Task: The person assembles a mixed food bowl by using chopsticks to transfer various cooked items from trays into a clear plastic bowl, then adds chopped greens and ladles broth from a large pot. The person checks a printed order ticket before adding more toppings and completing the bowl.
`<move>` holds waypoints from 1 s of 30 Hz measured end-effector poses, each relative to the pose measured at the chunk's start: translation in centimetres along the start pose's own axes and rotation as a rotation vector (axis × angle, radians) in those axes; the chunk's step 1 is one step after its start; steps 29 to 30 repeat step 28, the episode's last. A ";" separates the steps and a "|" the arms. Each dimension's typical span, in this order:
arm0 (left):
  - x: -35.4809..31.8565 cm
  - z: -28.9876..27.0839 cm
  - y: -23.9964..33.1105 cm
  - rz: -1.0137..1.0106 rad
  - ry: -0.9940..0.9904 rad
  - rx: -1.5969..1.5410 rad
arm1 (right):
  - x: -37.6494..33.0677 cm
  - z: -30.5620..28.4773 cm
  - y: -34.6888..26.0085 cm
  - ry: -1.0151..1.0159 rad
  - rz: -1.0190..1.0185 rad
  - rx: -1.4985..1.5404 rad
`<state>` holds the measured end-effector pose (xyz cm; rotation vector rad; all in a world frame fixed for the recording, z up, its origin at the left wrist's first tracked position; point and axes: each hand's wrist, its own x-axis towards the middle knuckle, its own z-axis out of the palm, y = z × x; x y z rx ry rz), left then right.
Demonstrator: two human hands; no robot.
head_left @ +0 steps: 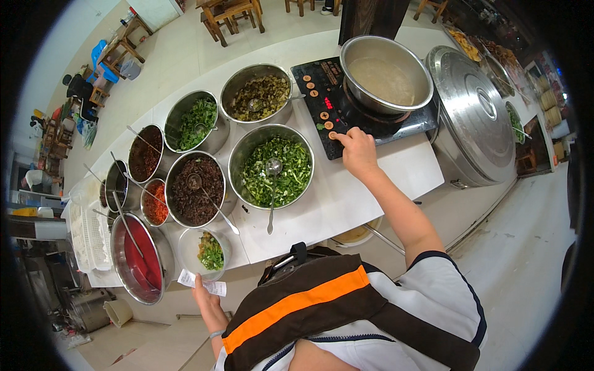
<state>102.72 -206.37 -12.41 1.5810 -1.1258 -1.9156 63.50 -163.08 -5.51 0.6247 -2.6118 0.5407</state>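
Cooktop on white counter, pot on it. Right hand at its near edge, fingers curled, one fingertip on a round button. Left hand pinches a paper slip beside a small bowl.

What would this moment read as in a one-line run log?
right hand: fingertip on induction cooker button | left hand: holds paper slip | steel pot: on cooker, pale liquid | small bowl: chopped greens
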 end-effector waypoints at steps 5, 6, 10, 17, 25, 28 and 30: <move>-0.2 0.1 0.2 -0.014 0.032 0.045 | 0.1 -0.7 0.7 0.043 0.010 0.012; -0.3 0.2 0.3 -0.017 0.036 0.057 | 0.2 -0.7 0.7 0.036 0.006 0.011; -0.8 0.8 0.3 0.005 0.051 0.017 | 0.8 -0.5 0.2 -0.020 -0.006 -0.012; -1.1 1.1 0.3 0.021 0.046 0.024 | 1.5 -0.1 -0.2 -0.112 -0.052 -0.069; -1.4 1.2 0.3 0.017 0.050 0.018 | 1.8 -0.1 -0.1 -0.170 -0.057 -0.092; -1.6 1.1 0.4 0.017 0.031 -0.005 | 2.0 0.2 -0.2 -0.171 -0.047 -0.041; -1.6 1.1 0.4 0.017 0.031 -0.005 | 2.0 0.2 -0.2 -0.171 -0.047 -0.041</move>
